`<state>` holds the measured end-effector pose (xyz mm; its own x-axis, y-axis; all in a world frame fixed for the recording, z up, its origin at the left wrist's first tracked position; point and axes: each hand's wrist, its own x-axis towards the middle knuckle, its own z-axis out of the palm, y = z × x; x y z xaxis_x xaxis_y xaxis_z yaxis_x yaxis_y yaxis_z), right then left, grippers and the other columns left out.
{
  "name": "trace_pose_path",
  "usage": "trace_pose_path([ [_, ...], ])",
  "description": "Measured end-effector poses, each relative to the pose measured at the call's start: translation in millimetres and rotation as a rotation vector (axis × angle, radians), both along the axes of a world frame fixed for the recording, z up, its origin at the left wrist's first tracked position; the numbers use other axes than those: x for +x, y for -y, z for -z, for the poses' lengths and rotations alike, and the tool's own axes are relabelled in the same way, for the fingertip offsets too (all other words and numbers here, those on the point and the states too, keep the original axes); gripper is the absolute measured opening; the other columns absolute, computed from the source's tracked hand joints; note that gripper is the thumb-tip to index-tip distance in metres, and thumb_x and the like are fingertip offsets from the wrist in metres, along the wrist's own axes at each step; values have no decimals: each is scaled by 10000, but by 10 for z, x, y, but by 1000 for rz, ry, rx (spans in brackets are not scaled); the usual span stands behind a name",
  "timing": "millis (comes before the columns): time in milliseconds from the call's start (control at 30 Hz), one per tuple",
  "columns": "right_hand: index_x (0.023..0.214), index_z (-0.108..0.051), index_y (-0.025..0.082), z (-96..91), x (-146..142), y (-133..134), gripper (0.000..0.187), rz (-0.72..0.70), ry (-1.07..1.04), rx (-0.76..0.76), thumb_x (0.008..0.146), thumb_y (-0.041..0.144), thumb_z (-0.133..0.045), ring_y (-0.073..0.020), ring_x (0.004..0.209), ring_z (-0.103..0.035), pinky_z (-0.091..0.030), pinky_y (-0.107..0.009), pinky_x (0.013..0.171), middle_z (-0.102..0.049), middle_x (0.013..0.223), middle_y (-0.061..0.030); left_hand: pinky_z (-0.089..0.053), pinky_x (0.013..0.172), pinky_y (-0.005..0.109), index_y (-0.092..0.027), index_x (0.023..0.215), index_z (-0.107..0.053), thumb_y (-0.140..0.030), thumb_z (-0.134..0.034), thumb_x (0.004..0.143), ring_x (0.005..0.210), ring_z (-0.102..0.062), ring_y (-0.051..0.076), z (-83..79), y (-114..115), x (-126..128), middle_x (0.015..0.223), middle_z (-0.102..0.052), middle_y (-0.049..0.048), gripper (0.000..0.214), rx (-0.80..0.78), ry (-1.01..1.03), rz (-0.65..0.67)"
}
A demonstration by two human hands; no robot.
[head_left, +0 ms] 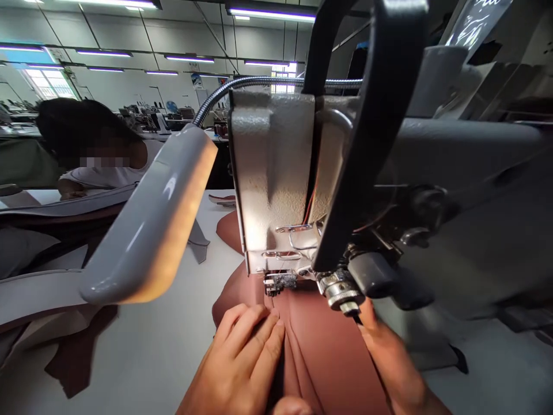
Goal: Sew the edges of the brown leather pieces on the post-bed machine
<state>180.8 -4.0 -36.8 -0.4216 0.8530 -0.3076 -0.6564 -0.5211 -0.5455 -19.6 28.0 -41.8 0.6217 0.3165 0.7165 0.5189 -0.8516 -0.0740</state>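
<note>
**stitchfan:** ok so what are the hands actually doing here?

**benchguy:** The left hand [242, 363] lies flat, palm down, on the reddish-brown leather piece [328, 351], fingers held close together and pointing away toward the presser foot [276, 283]. Fingertips stop just short of it, pressing the material onto the white table [142, 346]. The right hand [391, 357] comes in from the near right, also resting on the leather, but the sewing machine head [280, 184] and its knurled knob [341, 291] cover the fingertips. Can't tell whether those fingers are spread or pinching anything.

**stitchfan:** and the leather itself?

**benchguy:** Dead center near the bottom, running from under the foot back toward the camera, between both hands. There's a raised seam or fold down the middle. More of it pokes out on the far side of the machine.

**stitchfan:** any brand or text?

**benchguy:** A dark panel [475, 23] top right has some pale script on it, too blurry to read. No label I can make out on the machine. The gooseneck lamp [151, 225] hangs lit on the left, and another person [95, 155] sits at a far-left table.
</note>
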Motion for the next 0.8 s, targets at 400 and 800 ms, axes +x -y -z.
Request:
trace_pose_path([
  [400, 1282, -443, 190, 65, 2, -30, 474, 50, 44, -107, 832, 208, -593, -185, 969, -628, -420, -361, 957, -664, 1041, -86, -414, 880, 467, -88, 1098, -574, -486, -415, 886, 1004, -525, 297, 27, 31, 60, 1005, -651, 136, 478, -84, 99, -23],
  [800, 1319, -398, 182, 154, -90, 28, 633, 153, 127, -142, 758, 235, -686, -174, 1033, -594, -403, -303, 968, -639, 1103, -83, -371, 906, 462, -99, 1069, -595, -438, -405, 898, 1005, -529, 289, 57, 28, 50, 1021, -664, 108, 425, -104, 136, -25],
])
